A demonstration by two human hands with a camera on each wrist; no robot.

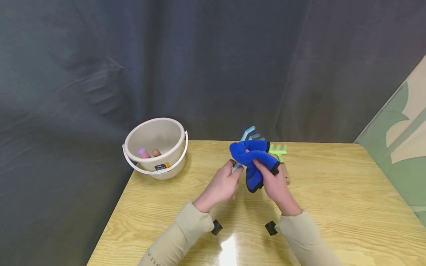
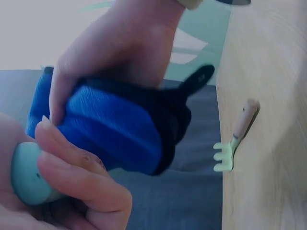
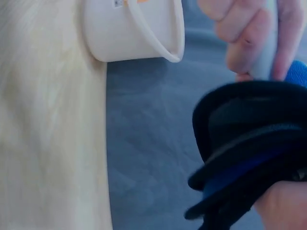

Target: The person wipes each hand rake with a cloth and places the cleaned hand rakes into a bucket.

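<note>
Wiping a small blue rake [image 1: 249, 135] with a blue cloth [image 1: 254, 160], both hands raised just above the wooden table [image 1: 332, 192].

Left hand [image 1: 221, 184] has its fingers curled round the rake's pale handle. Right hand [image 1: 274, 183] grips the black-edged cloth, bunched over the rake's shaft, with the tines poking out beyond it. A green rake [image 1: 279, 155] lies on the table just behind them. A beige bucket [image 1: 156, 149] stands at the table's far left corner, well apart.

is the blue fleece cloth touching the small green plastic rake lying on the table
Apart. In the left wrist view the blue fleece cloth sits in the right hand, with clear space between it and the small green plastic rake.
</note>
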